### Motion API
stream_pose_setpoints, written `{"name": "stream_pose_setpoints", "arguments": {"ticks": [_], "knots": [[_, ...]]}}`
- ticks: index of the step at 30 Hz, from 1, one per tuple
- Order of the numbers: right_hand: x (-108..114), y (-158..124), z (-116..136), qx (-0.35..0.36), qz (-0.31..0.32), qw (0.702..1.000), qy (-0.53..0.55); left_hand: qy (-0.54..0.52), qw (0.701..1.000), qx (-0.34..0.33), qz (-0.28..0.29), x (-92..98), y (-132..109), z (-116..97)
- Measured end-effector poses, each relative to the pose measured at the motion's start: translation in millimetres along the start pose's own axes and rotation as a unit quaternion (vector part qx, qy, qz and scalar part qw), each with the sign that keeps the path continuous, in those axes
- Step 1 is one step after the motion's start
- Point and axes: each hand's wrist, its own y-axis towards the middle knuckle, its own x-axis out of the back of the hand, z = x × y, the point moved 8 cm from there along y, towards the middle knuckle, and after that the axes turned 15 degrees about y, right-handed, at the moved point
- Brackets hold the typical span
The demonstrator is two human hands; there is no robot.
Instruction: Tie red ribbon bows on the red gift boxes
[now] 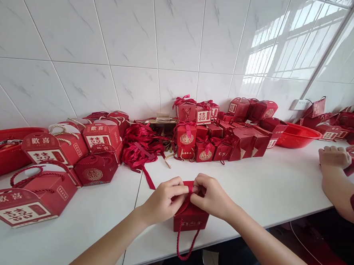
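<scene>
In front of me a small red gift box [191, 225] stands near the table's front edge, its twisted red rope handle [184, 256] hanging down over the near side. Both hands meet over the top of the box on a red ribbon [190, 188]. My left hand [167, 198] pinches the ribbon from the left, fingers closed. From the right, my right hand [208, 195] has curled fingers closed on the same ribbon. The fingers partly hide the ribbon and the box's top.
Finished-looking red boxes [98, 139] and a red basin [8, 150] stand at left. A tangle of red ribbons [143, 144] lies by stacked boxes [206, 138] along the wall. Another red basin [299, 135] is at right, near a co-worker's hand [334, 158].
</scene>
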Motion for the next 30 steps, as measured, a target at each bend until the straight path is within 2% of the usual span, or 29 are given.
{"name": "stream_pose_setpoints", "arguments": {"ticks": [7,13,16,21,23,27,30], "knots": [[-0.9,-2.1,2.3,-0.001,0.025,1.000,0.003,0.010,0.999,0.021,-0.030,5.0,-1.9,-1.6],[25.5,-9.5,-10.5,0.000,-0.029,0.999,-0.021,0.049,0.993,0.080,-0.070,24.0,-22.5,21.6],[29.9,-13.8,-20.2,-0.018,-0.020,0.999,-0.030,0.020,0.991,0.125,-0.036,25.5,-30.6,33.2],[27.5,-12.7,-18.5,0.007,-0.018,0.999,-0.032,-0.184,0.968,0.163,0.041,14.2,-23.9,36.0],[28.5,-12.7,-14.9,0.020,-0.026,0.998,-0.049,-0.202,0.963,0.170,0.059,11.4,-19.3,36.3],[36.2,-18.9,1.5,0.084,-0.062,0.983,-0.152,-0.080,0.979,0.174,0.066,13.2,-16.8,41.5],[37.3,-25.3,11.5,0.122,-0.070,0.965,-0.220,0.051,0.986,0.155,0.037,20.3,-19.2,42.8]]}}
